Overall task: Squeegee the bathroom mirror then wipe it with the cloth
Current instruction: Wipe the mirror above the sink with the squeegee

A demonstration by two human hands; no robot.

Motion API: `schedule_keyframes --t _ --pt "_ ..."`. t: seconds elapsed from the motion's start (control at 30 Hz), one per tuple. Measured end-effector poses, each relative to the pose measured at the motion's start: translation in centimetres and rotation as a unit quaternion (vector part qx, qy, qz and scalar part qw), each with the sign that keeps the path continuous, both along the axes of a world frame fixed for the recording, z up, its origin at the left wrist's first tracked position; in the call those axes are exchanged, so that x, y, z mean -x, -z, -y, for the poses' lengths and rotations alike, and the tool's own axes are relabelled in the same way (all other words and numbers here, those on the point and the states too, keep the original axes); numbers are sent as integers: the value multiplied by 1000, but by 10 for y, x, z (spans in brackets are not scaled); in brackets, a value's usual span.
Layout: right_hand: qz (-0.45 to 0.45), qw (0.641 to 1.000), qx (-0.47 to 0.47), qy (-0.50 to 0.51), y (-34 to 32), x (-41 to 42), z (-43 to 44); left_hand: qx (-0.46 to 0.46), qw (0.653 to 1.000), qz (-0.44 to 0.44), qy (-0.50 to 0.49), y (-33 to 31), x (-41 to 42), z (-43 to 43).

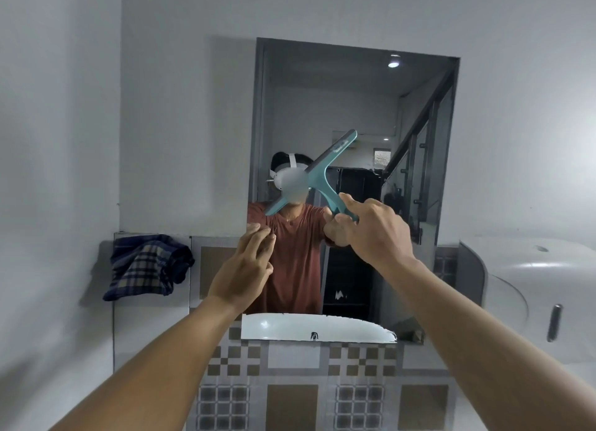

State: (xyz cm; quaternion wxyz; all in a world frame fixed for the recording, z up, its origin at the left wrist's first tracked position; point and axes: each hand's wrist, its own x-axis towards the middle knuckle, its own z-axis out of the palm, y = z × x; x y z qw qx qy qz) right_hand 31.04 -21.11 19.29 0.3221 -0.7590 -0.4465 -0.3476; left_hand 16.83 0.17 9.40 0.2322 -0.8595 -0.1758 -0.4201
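A tall frameless mirror (348, 108) hangs on the wall straight ahead. My right hand (374, 230) grips the handle of a teal squeegee (317, 175), whose blade lies diagonally across the mirror's middle, slanting from lower left to upper right. My left hand (245, 269) is raised near the mirror's lower left edge, fingers loosely apart and holding nothing. A dark blue and beige checked cloth (146, 266) is draped over a ledge to the left of the mirror.
A person's reflection and a staircase show in the mirror. Patterned brown and grey tiles (290, 366) cover the wall below it. A white rounded appliance (529, 295) stands at the right. White walls surround the mirror.
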Motion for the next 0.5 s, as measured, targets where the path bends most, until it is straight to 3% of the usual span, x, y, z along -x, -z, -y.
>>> schedule_keyframes --t 0.27,0.5 --pt "63 996 47 45 -8 -31 25 -1 1000 -1 15 -3 1 -1" --pt "90 991 74 67 -17 -40 39 -29 995 71 69 -43 -1 10"
